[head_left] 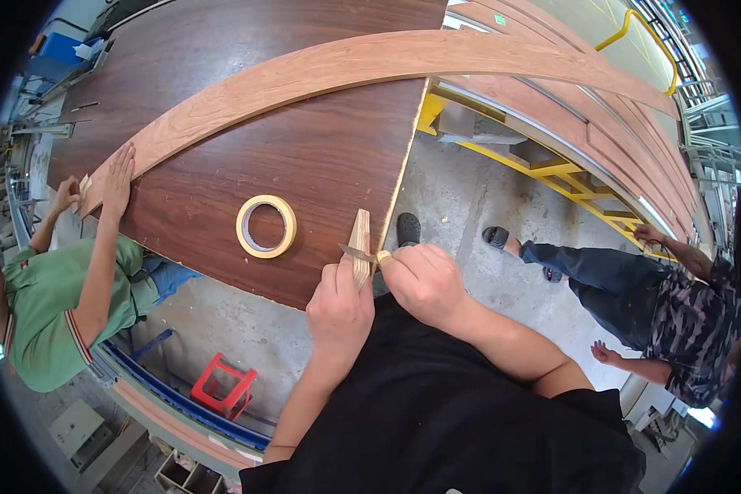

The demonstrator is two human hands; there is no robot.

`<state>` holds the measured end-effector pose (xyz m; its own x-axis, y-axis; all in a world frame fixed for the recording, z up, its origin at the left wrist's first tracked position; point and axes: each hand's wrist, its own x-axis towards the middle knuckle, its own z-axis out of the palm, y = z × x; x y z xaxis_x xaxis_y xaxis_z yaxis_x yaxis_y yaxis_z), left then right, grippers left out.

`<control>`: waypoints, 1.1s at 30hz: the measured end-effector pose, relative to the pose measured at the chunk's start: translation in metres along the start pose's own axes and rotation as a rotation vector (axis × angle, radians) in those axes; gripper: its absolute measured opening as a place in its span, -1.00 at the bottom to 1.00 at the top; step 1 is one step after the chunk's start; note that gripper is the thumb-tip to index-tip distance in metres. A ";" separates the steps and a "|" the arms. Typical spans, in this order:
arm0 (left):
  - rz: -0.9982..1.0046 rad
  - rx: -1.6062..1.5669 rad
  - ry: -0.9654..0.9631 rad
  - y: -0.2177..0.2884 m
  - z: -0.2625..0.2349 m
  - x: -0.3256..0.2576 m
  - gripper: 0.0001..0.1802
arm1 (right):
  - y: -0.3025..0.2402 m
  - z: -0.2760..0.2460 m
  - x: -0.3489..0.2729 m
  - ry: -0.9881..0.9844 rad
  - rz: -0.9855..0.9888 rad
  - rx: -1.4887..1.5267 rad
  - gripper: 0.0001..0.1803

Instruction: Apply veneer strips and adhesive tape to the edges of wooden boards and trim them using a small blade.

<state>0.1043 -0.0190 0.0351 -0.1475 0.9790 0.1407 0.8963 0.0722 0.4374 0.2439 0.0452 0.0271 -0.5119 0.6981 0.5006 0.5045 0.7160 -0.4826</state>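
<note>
My left hand (340, 306) is closed round the lower end of a narrow plywood piece (361, 226), its layered edge facing up and its far end narrowing. The piece is at the right edge of the dark brown table (329, 165). My right hand (424, 282) grips the pale handle of what looks like a small knife (356, 252). Its pointed metal blade lies across the plywood just above my left fingers and points left. A roll of masking tape (266, 226) lies flat on the table, left of my hands.
A long board (305, 78) spans the far side and overhangs to the right; a green-shirted person (66, 296) has hands at its left end. A person in camouflage (690, 317) stands right, near a yellow rack (552, 169). A red stool (222, 385) stands lower left.
</note>
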 end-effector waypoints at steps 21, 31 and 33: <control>0.011 0.010 0.016 -0.007 0.003 -0.001 -0.63 | 0.000 0.021 0.008 -0.075 -0.031 -0.026 -0.86; 0.018 0.018 0.042 -0.010 -0.002 0.007 -0.66 | -0.003 0.017 0.018 -0.134 -0.022 -0.084 -0.89; 0.021 -0.018 0.015 -0.009 -0.001 0.004 -0.68 | -0.006 0.018 0.019 -0.123 -0.008 -0.088 -0.87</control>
<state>0.0948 -0.0159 0.0326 -0.1351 0.9772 0.1637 0.8915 0.0478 0.4505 0.2190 0.0545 0.0264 -0.5949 0.6914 0.4099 0.5560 0.7223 -0.4113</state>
